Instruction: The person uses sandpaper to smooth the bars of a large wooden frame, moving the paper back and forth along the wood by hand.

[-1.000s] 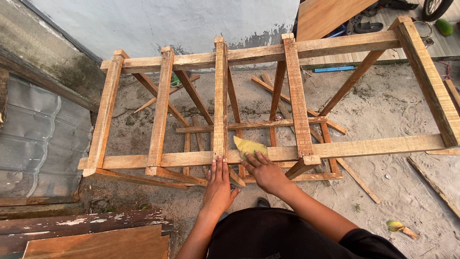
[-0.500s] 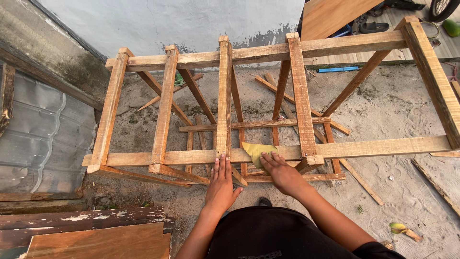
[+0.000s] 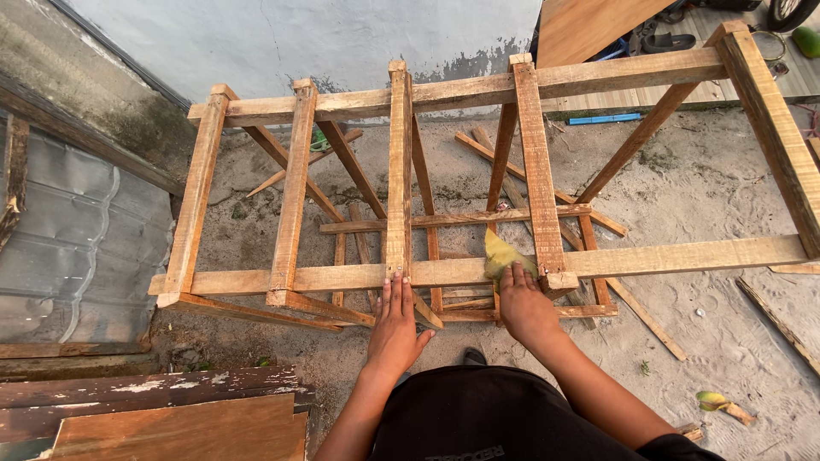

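Left hand (image 3: 397, 329) flat, palm down, fingers straight and together, fingertips resting on the near rail (image 3: 342, 277) of the wooden frame (image 3: 538, 166), right at the foot of the centre slat (image 3: 398, 171); it grips nothing. Right hand (image 3: 525, 307) also spread flat, pressing a yellow sheet, looks like sandpaper (image 3: 501, 253), onto the same rail just left of the next slat (image 3: 538, 171); fingers lie over the sheet rather than curling round it, the sheet's upper corner sticks out past the fingertips above the rail. The two hands are near each other, apart, with one gap between slats separating them. Frame stands on angled legs, top made of two long rails with cross slats laid over them; far rail (image 3: 478, 90) runs parallel near the grey wall (image 3: 325, 38). Lower cross brace (image 3: 453, 218) visible through the gaps. Under the frame, loose wood offcuts (image 3: 504, 175) lie on the sandy concrete ground (image 3: 709, 188). Left of view: corrugated sheet (image 3: 60, 248); bottom left, stacked boards (image 3: 179, 423). A plywood panel (image 3: 589, 26) leans at the top, a blue strip (image 3: 605, 119) lies on the ground beyond the far rail. Small yellow-green scrap (image 3: 722, 403) on the ground lower right. Person's dark clothing fills bottom centre.
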Demonstrator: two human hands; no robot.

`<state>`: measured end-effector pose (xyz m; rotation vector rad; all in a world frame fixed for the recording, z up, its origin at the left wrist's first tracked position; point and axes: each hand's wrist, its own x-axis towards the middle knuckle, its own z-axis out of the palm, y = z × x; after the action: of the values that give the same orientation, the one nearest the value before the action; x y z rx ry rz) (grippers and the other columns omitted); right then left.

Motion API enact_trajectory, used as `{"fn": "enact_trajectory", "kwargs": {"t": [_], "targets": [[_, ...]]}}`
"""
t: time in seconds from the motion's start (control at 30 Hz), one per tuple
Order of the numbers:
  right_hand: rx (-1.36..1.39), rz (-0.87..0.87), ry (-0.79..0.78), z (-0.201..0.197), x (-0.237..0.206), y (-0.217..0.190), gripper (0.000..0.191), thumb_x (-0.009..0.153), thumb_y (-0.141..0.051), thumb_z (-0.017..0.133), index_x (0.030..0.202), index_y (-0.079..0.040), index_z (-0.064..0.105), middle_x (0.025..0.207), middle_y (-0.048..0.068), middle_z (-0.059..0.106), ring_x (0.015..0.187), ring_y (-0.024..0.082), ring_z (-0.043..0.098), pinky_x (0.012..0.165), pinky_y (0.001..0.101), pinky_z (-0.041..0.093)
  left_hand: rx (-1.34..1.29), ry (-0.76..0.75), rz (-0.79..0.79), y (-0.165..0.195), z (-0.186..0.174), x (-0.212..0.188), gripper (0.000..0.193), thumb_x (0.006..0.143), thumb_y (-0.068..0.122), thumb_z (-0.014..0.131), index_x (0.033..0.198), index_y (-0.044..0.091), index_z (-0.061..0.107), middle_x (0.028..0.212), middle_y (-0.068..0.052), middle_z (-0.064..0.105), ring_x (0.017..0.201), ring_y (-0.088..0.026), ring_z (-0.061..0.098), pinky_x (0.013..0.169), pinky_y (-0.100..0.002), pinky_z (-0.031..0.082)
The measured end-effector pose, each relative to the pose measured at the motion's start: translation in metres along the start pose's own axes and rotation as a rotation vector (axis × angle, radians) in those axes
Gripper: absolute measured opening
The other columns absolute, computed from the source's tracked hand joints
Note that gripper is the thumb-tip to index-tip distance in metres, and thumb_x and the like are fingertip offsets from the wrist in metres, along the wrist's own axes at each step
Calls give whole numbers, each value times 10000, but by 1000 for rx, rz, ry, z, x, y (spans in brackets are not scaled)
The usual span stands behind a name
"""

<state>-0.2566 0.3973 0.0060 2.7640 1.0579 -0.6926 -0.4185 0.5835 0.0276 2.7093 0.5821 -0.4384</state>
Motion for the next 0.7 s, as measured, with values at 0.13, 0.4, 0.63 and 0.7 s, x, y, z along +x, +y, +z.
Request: {"fn": "enact_trajectory", "kwargs": {"t": [0.13,0.4,0.63,0.7], "targets": [[-187,-227,206,3,1,0,589,990,-71,448,1522,108,268,1612,315,233,1476,408,337,1187,437,343,-2,27,11,0,2,-2,1153,876,485,758,1578,-63,25,1683,-242,-28,1569,-395,-2,1274,-521,106],[-108,-184,234,11,8,1,602,961,-17,408,1534,97,267,1601,311,241,1452,430,324,1188,449,301,-1,32,4,-1,4,0,1164,875,491,753,1577,-56,3,1683,-241,-38,1566,-395,-7,1272,-517,114],[-46,-249,255,10,17,9,584,973,-11,363,1548,64,292,1622,277,273,1475,386,348,1209,439,307,30,-5,-9,-2,8,3,1159,892,512,745,1570,-53,-5,1673,-259,-67,1556,-423,-26,1259,-543,117],[-2,-126,266,9,19,10,626,920,-21,393,1532,68,300,1623,270,274,1481,379,348,1220,419,310,28,19,4,-2,9,2,1163,886,509,752,1565,-60,-1,1672,-263,-56,1554,-423,-13,1262,-539,125]]}}
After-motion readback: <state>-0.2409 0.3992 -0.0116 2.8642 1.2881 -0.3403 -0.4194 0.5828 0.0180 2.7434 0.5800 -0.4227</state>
